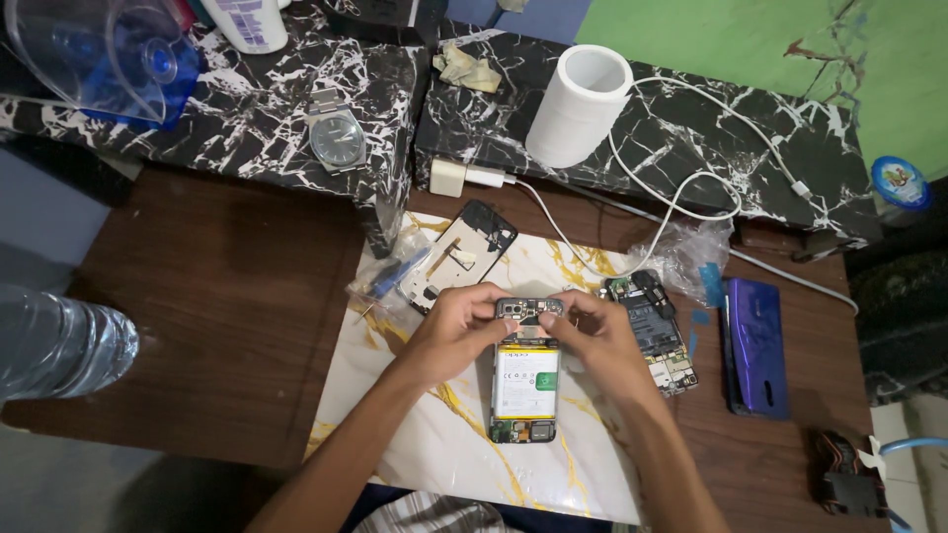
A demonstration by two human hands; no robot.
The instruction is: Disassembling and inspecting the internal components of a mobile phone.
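Both hands on the opened phone, flat on the marble mat: left hand and right hand pinch its top edge, fingertips seemingly pressing there. Circuit board just right.

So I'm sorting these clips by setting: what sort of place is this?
Probably a small phone repair bench, perhaps at home. Both hands hold an opened phone with its battery showing, a loose circuit board lies beside it, and a detached phone frame sits on the marble-patterned mat.
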